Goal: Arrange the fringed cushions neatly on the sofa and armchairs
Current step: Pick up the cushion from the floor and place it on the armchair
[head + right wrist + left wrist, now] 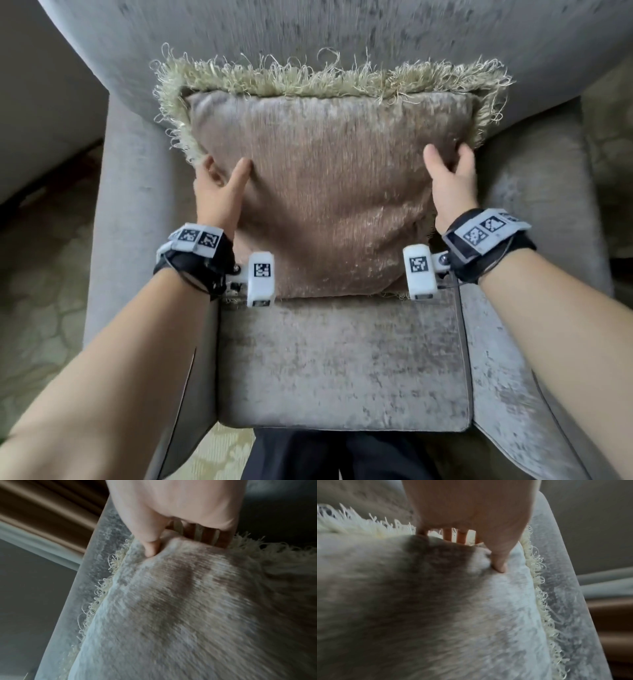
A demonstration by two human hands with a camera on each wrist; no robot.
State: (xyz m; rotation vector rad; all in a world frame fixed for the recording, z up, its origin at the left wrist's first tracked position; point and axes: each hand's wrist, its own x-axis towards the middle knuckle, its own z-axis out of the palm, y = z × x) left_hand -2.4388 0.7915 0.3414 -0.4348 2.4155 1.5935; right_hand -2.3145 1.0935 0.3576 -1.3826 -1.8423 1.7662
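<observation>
A: While we've got the fringed cushion (329, 192) upright vs the armchair (342, 359) back, left hand (219, 192) & right hand (450, 181) pinch its sides, thumbs in front.

B: Placing step, prob. Next we centre it, let go.

My right hand (175, 507) grips the cushion (171, 608) at its edge, thumb (151, 547) pressed into the pale, ribbed fabric and denting it, the other fingers (207, 535) curled behind the edge. Looped cream fringe (104, 582) runs down the cushion's side, lying against the grey plush armchair (101, 550). More fringe spreads at upper right. Beyond the chair, brown folds of curtain (51, 507) hang at upper left. The picture is blurred.
</observation>
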